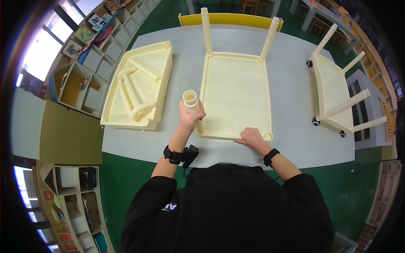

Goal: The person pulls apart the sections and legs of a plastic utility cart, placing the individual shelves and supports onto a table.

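A cream plastic shelf tray (pixel 236 95) lies in front of me, with an upright tube leg (pixel 206 31) at its far left corner and another leg (pixel 269 39) at its far right. My left hand (pixel 192 117) is closed around a third cream tube (pixel 190 101), which stands at the near left corner with its hollow end up. Whether it is fully seated there cannot be made out. My right hand (pixel 252 138) grips the near rim, beside the empty round socket (pixel 268 137) of the near right corner.
Left on the grey table (pixel 181 55) is another cream tray (pixel 158 99) holding loose straight and bent tubes (pixel 131 88). To the right stands a wheeled section (pixel 333 90) with several legs. A yellow chair back (pixel 232 19) borders the far edge; shelves (pixel 80 84) line the left.
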### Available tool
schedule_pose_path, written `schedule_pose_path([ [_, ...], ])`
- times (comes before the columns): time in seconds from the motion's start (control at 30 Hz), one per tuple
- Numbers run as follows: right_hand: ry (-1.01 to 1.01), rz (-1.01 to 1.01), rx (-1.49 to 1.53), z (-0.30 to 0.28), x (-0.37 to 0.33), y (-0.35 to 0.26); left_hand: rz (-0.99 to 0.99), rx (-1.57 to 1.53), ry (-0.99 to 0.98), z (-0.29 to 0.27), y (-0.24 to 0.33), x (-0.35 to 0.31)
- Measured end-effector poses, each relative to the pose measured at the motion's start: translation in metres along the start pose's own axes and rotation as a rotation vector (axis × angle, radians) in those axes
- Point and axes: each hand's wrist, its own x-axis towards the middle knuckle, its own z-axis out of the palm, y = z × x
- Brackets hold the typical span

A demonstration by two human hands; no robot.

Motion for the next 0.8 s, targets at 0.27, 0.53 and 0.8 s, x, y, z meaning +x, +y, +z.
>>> schedule_pose_path([
  [0.27,0.033,0.020,0.079,0.003,0.012,-0.002,0.152,0.019,0.373,0.010,0.002,0.012],
  [0.53,0.022,0.045,0.101,0.007,0.013,0.000,0.114,0.055,0.343,0.004,-0.006,0.018],
  [0.8,-0.064,0.001,0.222,-0.002,-0.004,0.010,0.164,0.069,-0.629,-0.034,0.021,0.038],
])
